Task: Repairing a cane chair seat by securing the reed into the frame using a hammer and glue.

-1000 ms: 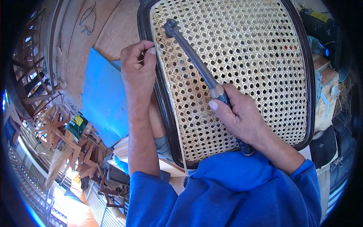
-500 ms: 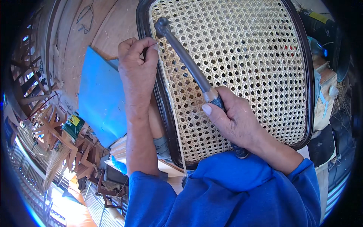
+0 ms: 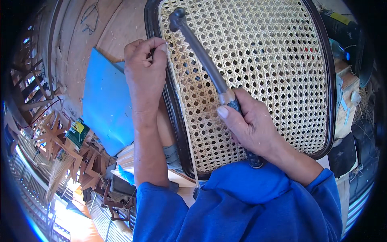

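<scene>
Head view: cane panel beneath your right hand, already spanning its dark frame; that hand grips a hammer, your left hand pinches at the frame's edge, contents unclear; pale strip below it, lower end seemingly unfastened.

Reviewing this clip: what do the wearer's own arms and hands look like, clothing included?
The left hand and right hand are bare, with no glove, watch or bracelet showing. The plain blue top has loose sleeves, leaving both forearms uncovered.
</scene>
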A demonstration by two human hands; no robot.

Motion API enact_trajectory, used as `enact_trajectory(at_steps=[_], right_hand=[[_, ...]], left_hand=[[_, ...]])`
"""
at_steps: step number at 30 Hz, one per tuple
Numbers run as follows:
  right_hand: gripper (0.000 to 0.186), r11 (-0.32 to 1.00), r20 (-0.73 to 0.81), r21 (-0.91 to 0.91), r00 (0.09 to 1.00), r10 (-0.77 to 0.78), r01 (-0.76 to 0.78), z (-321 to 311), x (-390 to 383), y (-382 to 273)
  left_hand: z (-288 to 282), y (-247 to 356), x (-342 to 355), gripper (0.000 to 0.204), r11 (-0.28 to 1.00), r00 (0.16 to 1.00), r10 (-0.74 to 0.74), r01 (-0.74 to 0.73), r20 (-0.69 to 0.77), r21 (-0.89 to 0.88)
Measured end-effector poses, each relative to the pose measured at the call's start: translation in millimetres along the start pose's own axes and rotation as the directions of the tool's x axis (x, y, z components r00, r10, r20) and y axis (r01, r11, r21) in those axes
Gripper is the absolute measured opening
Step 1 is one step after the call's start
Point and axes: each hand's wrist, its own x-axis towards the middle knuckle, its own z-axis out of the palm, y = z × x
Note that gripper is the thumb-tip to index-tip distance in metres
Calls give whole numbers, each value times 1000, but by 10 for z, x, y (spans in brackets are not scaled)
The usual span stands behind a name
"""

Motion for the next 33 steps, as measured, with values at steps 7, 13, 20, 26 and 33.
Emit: enact_trajectory(at_steps=[7, 13, 20, 26, 33], right_hand=[[22, 997, -11, -59, 999, 51, -51, -52, 2, 21], [21, 995, 22, -92, 998, 51, -49, -49, -17, 65], [22, 996, 57, -94, 998, 10, -4, -3, -3, 59], [23, 998, 35, -44, 998, -45, 46, 27, -20, -57], [22, 983, 23, -168, 998, -66, 69, 22, 13, 27]], left_hand=[[-9, -98, -76, 20, 990, 1000, 24, -25, -7, -137], [11, -52, -98, 17, 972, 997, -78, 75, -3, -222], [37, 1, -14, 14, 996, 996, -81, 80, -27, -29], [33, 2, -10, 12, 994, 995, -99, 97, -28, -55], [50, 33, -3, 12, 993, 993, -116, 115, -22, -32]])
